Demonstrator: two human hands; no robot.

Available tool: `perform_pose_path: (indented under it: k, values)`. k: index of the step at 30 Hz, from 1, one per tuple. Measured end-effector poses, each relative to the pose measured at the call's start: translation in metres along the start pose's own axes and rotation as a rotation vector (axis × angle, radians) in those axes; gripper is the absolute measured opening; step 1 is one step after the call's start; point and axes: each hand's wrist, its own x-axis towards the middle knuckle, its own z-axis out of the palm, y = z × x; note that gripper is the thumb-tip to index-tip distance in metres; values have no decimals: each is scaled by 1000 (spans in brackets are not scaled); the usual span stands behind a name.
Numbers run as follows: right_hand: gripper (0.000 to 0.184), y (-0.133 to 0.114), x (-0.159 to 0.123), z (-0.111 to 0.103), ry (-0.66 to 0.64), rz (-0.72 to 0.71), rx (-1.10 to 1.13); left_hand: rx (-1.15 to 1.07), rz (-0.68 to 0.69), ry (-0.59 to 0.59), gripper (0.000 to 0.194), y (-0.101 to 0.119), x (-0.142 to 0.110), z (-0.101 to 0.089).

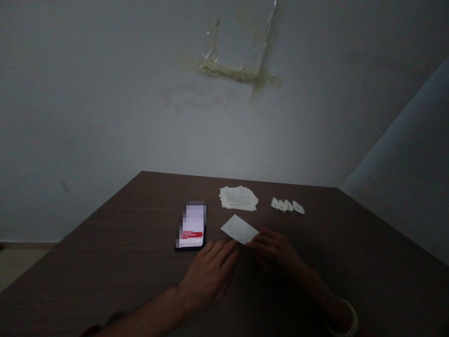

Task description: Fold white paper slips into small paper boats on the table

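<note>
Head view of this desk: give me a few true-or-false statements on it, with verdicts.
1. The right hand touches a single paper slip. True.
2. The left hand is holding the phone. False: it lies on the table beside the phone, which no hand holds.
3. A loose stack of papers lies further from the person than the paper slip. True.
4. A pale bangle is on the left wrist. False: it is on the right wrist.
</note>
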Motion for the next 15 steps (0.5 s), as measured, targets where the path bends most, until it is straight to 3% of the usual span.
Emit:
perform_pose_path:
  k: [3,6,11,15]
  values:
    - [14,-23,-10,4,23,7,134,-13,-89,-46,43,-5,3,1]
    - [9,-31,-14,6,39,91,315,-57,-90,-105,39,-7,6,1]
    - [11,-15,-20,1,134,294,445,-78,-65,-154,33,-7,7,-2]
    - [29,1,-25,-2,69,297,383,-87,-56,-143,30,-7,8,-2]
